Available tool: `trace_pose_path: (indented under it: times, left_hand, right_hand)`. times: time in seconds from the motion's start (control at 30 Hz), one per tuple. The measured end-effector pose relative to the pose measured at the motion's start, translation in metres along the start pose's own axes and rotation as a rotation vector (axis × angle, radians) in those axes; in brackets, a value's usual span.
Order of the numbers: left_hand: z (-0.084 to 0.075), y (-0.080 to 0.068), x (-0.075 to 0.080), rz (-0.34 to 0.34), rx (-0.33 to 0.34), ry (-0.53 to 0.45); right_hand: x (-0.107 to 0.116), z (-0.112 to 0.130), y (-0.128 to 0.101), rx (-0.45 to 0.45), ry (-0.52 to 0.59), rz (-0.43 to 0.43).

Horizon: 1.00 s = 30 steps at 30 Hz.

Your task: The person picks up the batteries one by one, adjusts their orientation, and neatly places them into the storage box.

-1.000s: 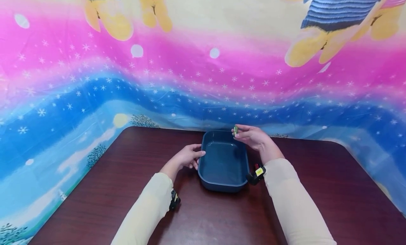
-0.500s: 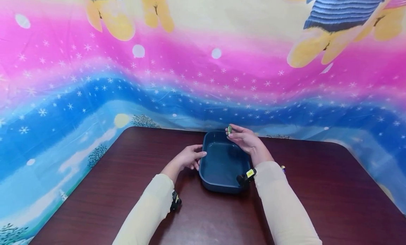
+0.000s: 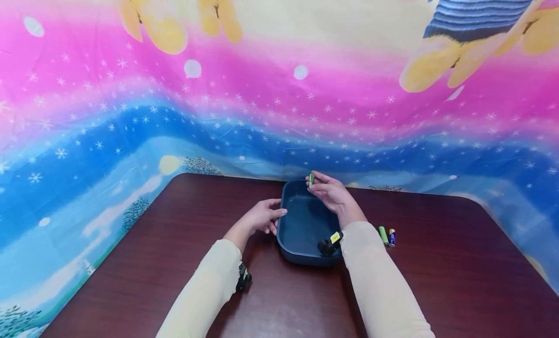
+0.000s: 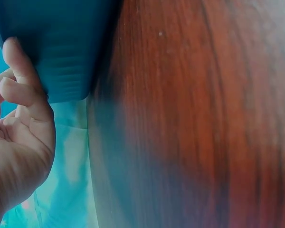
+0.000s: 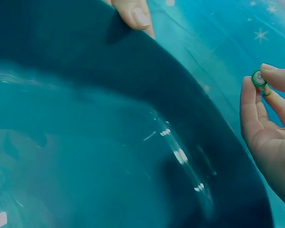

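Observation:
A deep dark blue rectangular basin (image 3: 301, 231) with rounded corners stands on the table. My left hand (image 3: 264, 216) grips its left side, thumb over the rim and fingers against the outer wall. In the left wrist view, bent fingers (image 4: 23, 71) lie along that wall. Above the basin's far right corner, my right hand (image 3: 334, 194) pinches a green battery (image 3: 311, 179) upright between thumb and fingertips. One round end of the battery (image 5: 259, 79) faces the camera in the right wrist view. That view also takes in the basin's glossy inside (image 5: 109, 156).
Right of the right forearm, a green battery (image 3: 383, 235) and a blue battery (image 3: 391, 238) lie side by side on the dark wooden table (image 3: 454, 260). Behind the table hangs a colourful printed cloth (image 3: 262, 109). A black wrist camera (image 3: 329, 243) overlaps the basin's near right corner.
My right hand has moved left with the battery, from beside the basin's far right corner to over it. The two batteries on the table have come into view. The left hand keeps its hold.

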State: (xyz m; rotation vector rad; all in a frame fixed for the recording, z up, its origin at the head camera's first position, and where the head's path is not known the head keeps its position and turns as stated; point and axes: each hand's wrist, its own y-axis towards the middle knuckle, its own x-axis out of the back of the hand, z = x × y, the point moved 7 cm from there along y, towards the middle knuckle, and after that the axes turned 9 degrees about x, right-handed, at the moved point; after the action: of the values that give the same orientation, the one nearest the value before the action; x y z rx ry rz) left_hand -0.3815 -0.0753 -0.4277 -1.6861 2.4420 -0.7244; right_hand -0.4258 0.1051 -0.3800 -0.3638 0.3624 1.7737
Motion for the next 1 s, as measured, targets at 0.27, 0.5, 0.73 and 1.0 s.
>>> trace_pose_path:
  times: [0.27, 0.5, 0.73, 1.0]
  left_hand:
    - [-0.002, 0.001, -0.002, 0.017, -0.015, 0.014]
    - [-0.002, 0.001, -0.001, 0.016, -0.006, 0.025]
    - [-0.002, 0.002, -0.001, 0.022, -0.004, 0.026]
    - [-0.002, 0.002, -0.002, 0.029, 0.006, 0.010]
  right_hand:
    - [-0.004, -0.012, 0.007, -0.029, -0.048, 0.003]
    - [-0.004, -0.024, 0.009, -0.078, -0.186, -0.009]
    - [0.000, -0.033, 0.009, -0.113, -0.327, -0.020]
    - [0.005, -0.040, 0.011, -0.139, -0.468, -0.031]
